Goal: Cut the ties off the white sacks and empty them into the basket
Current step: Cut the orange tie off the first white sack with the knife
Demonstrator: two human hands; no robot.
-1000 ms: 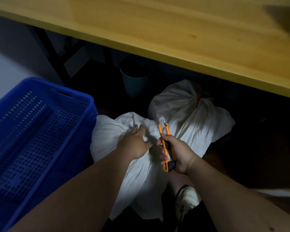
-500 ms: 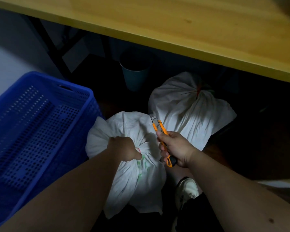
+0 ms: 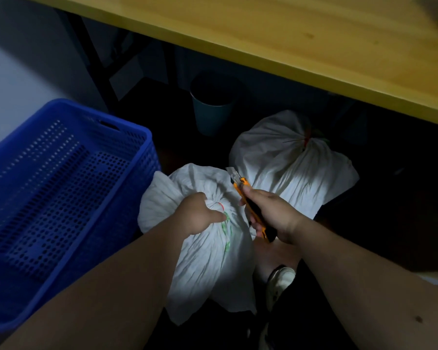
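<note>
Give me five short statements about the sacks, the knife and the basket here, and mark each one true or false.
1. The right hand holds an orange utility knife. True.
2. The left hand grips the gathered neck of the near sack. True.
3. The far sack is already cut open. False: it is tied shut with a red tie.
4. The blue basket holds sack contents. False: nothing shows inside.
5. The knife blade is retracted. False: it sticks out.

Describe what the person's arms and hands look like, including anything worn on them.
Both forearms are bare as far as the frame shows: no sleeves, gloves, watch or rings visible on the left hand or the right hand. The right forearm has a small dark mole. The fingers look short-nailed, though dim light hides finer detail.
</note>
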